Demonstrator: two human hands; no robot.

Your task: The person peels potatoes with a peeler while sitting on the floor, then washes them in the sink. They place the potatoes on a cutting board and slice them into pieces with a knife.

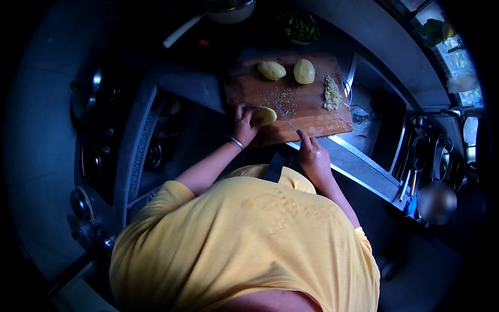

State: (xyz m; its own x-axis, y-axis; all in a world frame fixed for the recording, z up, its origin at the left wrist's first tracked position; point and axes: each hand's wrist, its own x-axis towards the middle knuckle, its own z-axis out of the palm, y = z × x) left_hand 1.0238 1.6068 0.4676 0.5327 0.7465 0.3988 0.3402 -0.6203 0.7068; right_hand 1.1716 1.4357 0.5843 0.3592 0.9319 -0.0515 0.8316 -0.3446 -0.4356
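Note:
My left hand [246, 124] grips a peeled potato [265, 116] with a flat, cut-looking face at the near left part of a wooden cutting board [249, 91]. In my right hand [314, 156] is a knife [285, 115], its thin blade slanting up and left over the board, apart from the potato. Two more peeled potatoes, one lying sideways [271, 70] and one lengthwise [304, 71], rest toward the board's far edge. A small heap of chopped pale pieces, perhaps garlic [331, 93], lies at the right. Fine green and white scraps [284, 96] are scattered mid-board.
A white-handled pan [230, 13] stands beyond the board, with a bowl of green vegetables [300, 28] to its right. The steel sink [362, 117] adjoins the board's right side. Several utensils [413, 171] hang or stand farther right. Lidded pots [87, 91] are at the left.

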